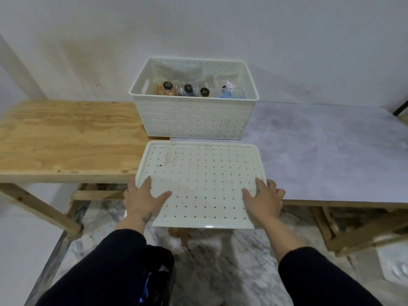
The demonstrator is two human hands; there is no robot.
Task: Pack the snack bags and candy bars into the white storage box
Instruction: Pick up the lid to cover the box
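The white storage box (194, 117) stands open against the wall, straddling the joint of two tabletops. Inside it stand several clear snack bags (187, 90) with round black labels, and a blue-tinted bag (230, 93) at the right. In front of the box I hold its white perforated lid (202, 184) flat, overhanging the table's front edge. My left hand (142, 198) grips the lid's near left corner with the thumb on top. My right hand (263, 198) grips the near right corner the same way.
A plywood tabletop (66, 138) lies to the left and a grey marbled tabletop (326, 151) to the right. Wooden table legs (42, 208) stand below. The floor is marbled. A dark bag (154, 279) hangs by my left forearm.
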